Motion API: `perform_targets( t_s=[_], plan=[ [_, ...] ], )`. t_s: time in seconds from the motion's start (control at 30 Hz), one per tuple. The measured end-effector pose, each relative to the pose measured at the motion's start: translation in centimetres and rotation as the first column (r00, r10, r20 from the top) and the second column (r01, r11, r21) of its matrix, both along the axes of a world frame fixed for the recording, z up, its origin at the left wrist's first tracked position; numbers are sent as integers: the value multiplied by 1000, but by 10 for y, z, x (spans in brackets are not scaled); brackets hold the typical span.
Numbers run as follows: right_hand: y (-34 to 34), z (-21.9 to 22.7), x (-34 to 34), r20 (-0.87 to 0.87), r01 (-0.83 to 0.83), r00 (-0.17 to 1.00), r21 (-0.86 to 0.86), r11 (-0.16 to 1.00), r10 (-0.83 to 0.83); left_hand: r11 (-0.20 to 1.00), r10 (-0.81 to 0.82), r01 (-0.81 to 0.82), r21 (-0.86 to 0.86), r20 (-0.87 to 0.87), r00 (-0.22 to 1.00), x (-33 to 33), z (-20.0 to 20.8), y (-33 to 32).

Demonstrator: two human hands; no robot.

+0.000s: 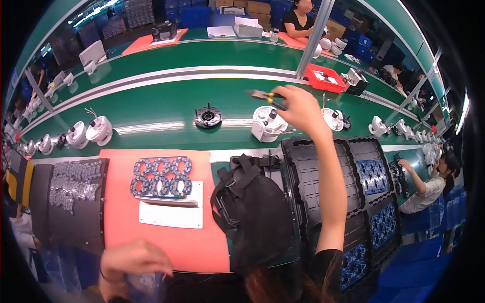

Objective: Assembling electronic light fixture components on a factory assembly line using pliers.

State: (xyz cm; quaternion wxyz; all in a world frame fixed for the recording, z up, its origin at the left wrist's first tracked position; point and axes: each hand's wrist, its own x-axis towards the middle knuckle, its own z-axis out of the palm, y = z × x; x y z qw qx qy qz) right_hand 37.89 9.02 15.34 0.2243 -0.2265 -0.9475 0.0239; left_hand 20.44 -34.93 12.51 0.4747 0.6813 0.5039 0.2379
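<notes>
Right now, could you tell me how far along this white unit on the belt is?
Done: the white unit sits upright on the green belt. In hand: the right hand holds pliers over it. Left: the blue ring boards lie unused; the left hand rests low.

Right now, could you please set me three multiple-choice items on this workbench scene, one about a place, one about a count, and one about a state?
1. Where is the right hand?
A. On the salmon-pink rubber mat
B. Raised over the green conveyor belt, above a white round camera housing
C. Inside the red plastic bin

2. How many blue ring-shaped circuit boards lie on the mat?
A. Two
B. Six
C. Ten

3. What is the right hand doing?
A. Hanging empty
B. Gripping yellow-handled pliers
C. Resting flat on a tray

Answers: 1 B, it hovers over the belt and housing. 2 B, two rows of three boards on the mat. 3 B, fingers close round the pliers.
</notes>
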Motion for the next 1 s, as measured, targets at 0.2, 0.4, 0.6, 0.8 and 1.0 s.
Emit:
perform_targets(
  t_s=[0.2, 0.4, 0.6, 0.8, 1.0],
  plan=[
    [-123, 44, -86, -114, -549, 832, -15, 836, 544, 359, 878, -726, -587, -53, 477, 41, -92, -227],
    [-228, 50, -130, -324, -850, 480, 60, 524, 816, 250, 876, -700, -669, -151, 458, 12, -182, -321],
    [-274, 43, -115, -531, -885, 345, 90, 456, 774, 435, 635, -552, -711, -193, 748, -7, -180, -308],
    [-282, 28, -109, -604, -829, 416, 54, 556, 680, 495, 388, -381, -781, -194, 901, -6, -184, -304],
    [-271, 8, -140, -769, -691, 507, -92, 717, 390, 492, 197, -209, -845, -126, 972, 11, -139, -251]
  ],
)
